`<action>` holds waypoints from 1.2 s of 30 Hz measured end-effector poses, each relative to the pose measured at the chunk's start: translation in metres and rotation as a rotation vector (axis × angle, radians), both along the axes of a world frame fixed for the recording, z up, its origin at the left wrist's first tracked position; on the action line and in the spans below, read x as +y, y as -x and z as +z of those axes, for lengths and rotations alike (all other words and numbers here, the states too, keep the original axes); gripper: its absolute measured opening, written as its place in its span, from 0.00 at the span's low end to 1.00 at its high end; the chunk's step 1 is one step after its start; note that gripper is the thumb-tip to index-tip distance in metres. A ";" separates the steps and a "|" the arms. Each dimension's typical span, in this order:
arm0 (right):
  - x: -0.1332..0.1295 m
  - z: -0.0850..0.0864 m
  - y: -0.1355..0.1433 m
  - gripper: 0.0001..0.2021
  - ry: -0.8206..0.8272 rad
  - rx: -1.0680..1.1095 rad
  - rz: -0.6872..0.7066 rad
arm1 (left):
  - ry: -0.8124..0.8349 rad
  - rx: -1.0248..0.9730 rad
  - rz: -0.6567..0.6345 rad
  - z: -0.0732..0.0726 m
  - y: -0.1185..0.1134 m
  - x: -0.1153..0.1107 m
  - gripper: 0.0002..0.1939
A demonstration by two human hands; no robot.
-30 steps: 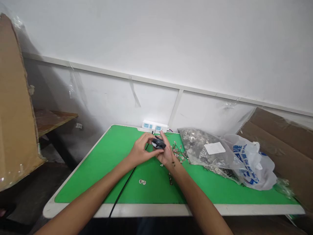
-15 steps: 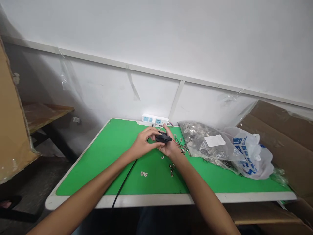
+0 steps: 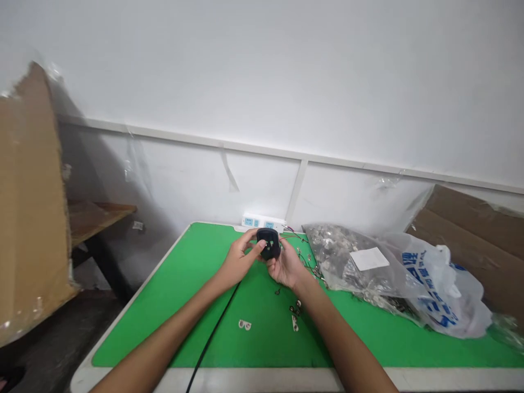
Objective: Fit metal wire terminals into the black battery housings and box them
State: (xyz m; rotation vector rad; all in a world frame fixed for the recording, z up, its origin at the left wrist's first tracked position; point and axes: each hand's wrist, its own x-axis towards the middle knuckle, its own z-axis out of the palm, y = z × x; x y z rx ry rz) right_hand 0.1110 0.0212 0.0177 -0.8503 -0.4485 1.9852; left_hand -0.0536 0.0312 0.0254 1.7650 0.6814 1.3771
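A black plastic housing (image 3: 269,236) with an open, hollow face is held up over the green tabletop (image 3: 164,305). My left hand (image 3: 241,255) grips its left side, the thumb at the front opening. Around its right and lower side are the curled fingers of my right hand (image 3: 287,264). Small light and metallic bits show inside the hollow, too small to name. A black cable (image 3: 215,330) runs from under my left hand to the table's front edge. Small metal pieces (image 3: 244,325) lie on the green surface below my hands.
A white power strip (image 3: 262,221) stands by the wall. On the right are a clear bag of small parts (image 3: 335,251), a white plastic bag (image 3: 450,295) and cardboard (image 3: 470,229). Another cardboard sheet (image 3: 33,207) and a wooden table (image 3: 98,215) are at left.
The black housing has been tilted up, so its hollow face now shows. Both hands still hold it. The camera view has shifted, and the table appears lower in the picture.
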 end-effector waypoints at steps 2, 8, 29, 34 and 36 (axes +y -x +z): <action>0.000 0.001 0.000 0.29 0.006 -0.033 0.050 | 0.122 -0.155 0.016 0.002 0.001 0.004 0.25; -0.003 0.007 -0.019 0.21 -0.262 -0.448 -0.118 | 0.419 -0.617 0.196 0.011 0.011 0.025 0.27; 0.001 0.005 -0.120 0.10 -0.705 -1.386 0.024 | 0.813 -0.573 0.202 0.012 0.015 0.032 0.03; 0.005 0.001 -0.108 0.07 -0.747 -1.486 0.084 | 0.767 -0.501 0.210 0.006 0.007 0.024 0.06; 0.006 0.000 -0.103 0.06 -0.758 -1.516 0.062 | 0.762 -0.466 0.194 0.004 0.005 0.024 0.06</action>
